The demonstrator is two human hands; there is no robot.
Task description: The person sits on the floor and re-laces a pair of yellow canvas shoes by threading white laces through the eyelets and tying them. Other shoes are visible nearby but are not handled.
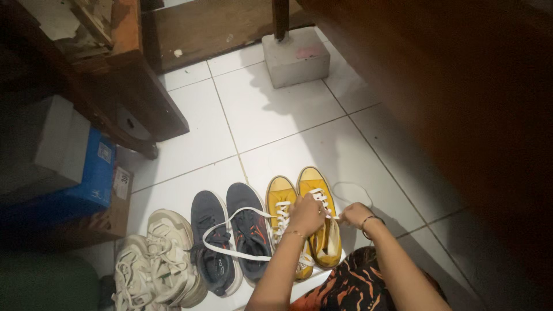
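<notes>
3 pairs of shoes stand in a row on the white tile floor (276,115), toes away from the wearer: cream trainers (158,262), navy trainers (230,236), yellow sneakers (302,216). Both hands work over the right yellow shoe. Left hand (306,214) is curled, fingers pinching the white lace (230,222), whose slack loops across the navy pair. Right hand (355,215) pinches the other lace end taut, keeping tension. Blue shoebox (86,173) sits left.
</notes>
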